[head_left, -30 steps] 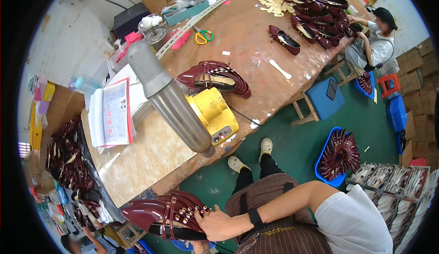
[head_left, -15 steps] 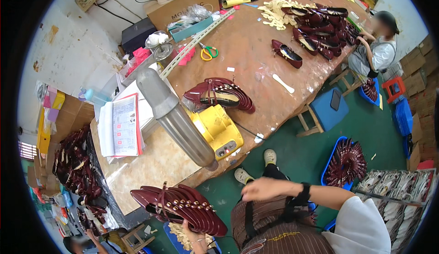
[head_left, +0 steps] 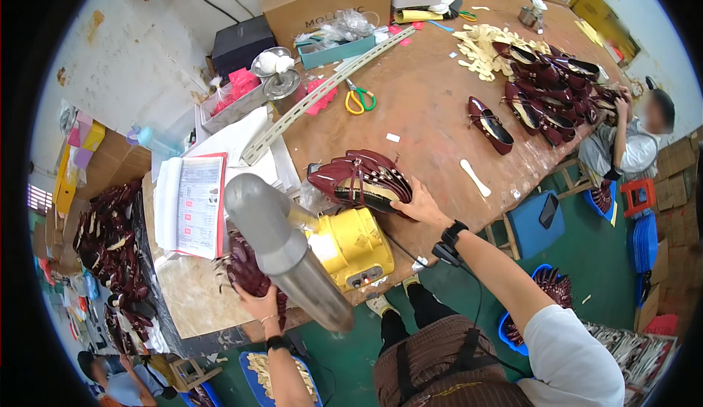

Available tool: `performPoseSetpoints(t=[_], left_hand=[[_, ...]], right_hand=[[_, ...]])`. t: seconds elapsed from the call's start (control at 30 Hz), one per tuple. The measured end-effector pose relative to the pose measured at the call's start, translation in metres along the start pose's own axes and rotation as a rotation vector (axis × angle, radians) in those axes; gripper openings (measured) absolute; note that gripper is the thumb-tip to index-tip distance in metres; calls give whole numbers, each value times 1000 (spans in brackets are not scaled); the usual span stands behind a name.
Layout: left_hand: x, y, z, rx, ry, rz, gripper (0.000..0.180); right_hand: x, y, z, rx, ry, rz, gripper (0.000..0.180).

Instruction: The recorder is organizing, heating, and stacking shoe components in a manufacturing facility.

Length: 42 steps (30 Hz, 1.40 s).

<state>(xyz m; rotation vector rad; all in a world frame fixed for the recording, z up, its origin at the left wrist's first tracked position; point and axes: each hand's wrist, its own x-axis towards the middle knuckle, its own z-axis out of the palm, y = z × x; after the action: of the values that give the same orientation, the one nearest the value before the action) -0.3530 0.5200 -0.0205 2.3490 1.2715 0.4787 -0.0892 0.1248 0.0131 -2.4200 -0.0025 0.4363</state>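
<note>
At the table's near left, my left hand [head_left: 258,306] grips a bundle of nested burgundy shoes [head_left: 247,264], set down on the pale board. A metal tube hides part of that bundle. My right hand [head_left: 423,203] reaches over the table and closes around the heel end of a second bundle of burgundy shoes [head_left: 366,176], with gold studs and straps. Between my hands stands a yellow machine [head_left: 350,249] with a thick bent metal tube [head_left: 289,249] and a small control panel facing me.
An open notebook [head_left: 196,205] lies left of the tube. Beyond are scissors [head_left: 359,98], a slotted metal bar [head_left: 326,93] and a white shoehorn-shaped piece [head_left: 476,178]. A co-worker [head_left: 637,125] handles shoes at the far right. A blue stool [head_left: 537,224] stands beside the table.
My left hand has brought its shoe bundle up from below the table edge onto the board behind the tube. My right hand has gone from my apron to the other bundle.
</note>
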Motion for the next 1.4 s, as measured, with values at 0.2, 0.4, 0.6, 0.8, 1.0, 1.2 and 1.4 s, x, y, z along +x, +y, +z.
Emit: performPoseSetpoints(t=[0.2, 0.4, 0.6, 0.8, 1.0, 1.2, 1.4], left_hand=[[-10, -17, 36, 649, 31, -109, 89], [-30, -21, -12, 22, -131, -32, 96], [-113, -95, -35, -299, -331, -134, 93], [-207, 30, -69, -456, -1300, -116, 66], [-261, 130, -97, -897, -1357, -35, 71], [-264, 115, -142, -650, -1078, 133, 78], [-255, 101, -166, -874, -1105, -107, 63]], right_hand=[[47, 18, 34, -3, -127, 143, 76], [47, 55, 14, 267, -66, -196, 68], [-52, 60, -45, 757, -500, 468, 47], [-201, 59, -66, 1533, -521, 860, 41], [-314, 74, -30, 1718, -651, 783, 36], [-367, 22, -10, 1761, -662, 799, 38], [-370, -2, 15, 1844, -775, 900, 41]])
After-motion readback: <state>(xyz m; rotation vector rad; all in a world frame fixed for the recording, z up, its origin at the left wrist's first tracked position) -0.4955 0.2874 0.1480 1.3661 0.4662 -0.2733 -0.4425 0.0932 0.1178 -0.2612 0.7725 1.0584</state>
